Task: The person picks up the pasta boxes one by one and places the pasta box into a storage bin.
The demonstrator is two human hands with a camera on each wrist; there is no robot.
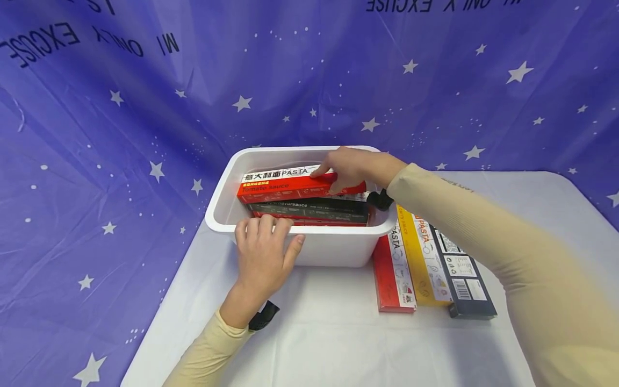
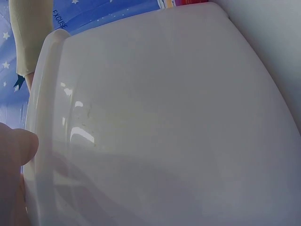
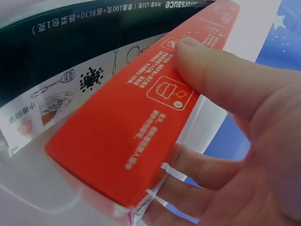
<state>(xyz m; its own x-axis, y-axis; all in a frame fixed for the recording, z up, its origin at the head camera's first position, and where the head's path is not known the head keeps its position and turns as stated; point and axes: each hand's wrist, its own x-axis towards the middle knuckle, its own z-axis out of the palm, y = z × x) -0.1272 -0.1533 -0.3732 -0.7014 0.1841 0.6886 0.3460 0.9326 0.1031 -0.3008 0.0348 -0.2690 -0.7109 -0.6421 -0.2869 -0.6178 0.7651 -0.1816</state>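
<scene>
My right hand (image 1: 349, 167) reaches into a white plastic bin (image 1: 309, 246) and holds a red and white pasta box (image 1: 271, 188) marked "Tomato sauce". In the right wrist view, the thumb presses the red side of the box while the fingers lie along its other side. Below it in the bin lies a dark green pasta box (image 1: 333, 208), with a strip of red packaging (image 1: 309, 222) showing beside it. My left hand (image 1: 263, 252) grips the bin's front rim, its fingers hooked over the edge and the thumb on the outside.
Right of the bin, a red pasta box (image 1: 393, 285), a yellow pasta box (image 1: 425, 269) and a black box (image 1: 466, 279) lie side by side on the white table (image 1: 338, 344). A blue curtain (image 1: 309, 70) with white stars hangs behind and to the left.
</scene>
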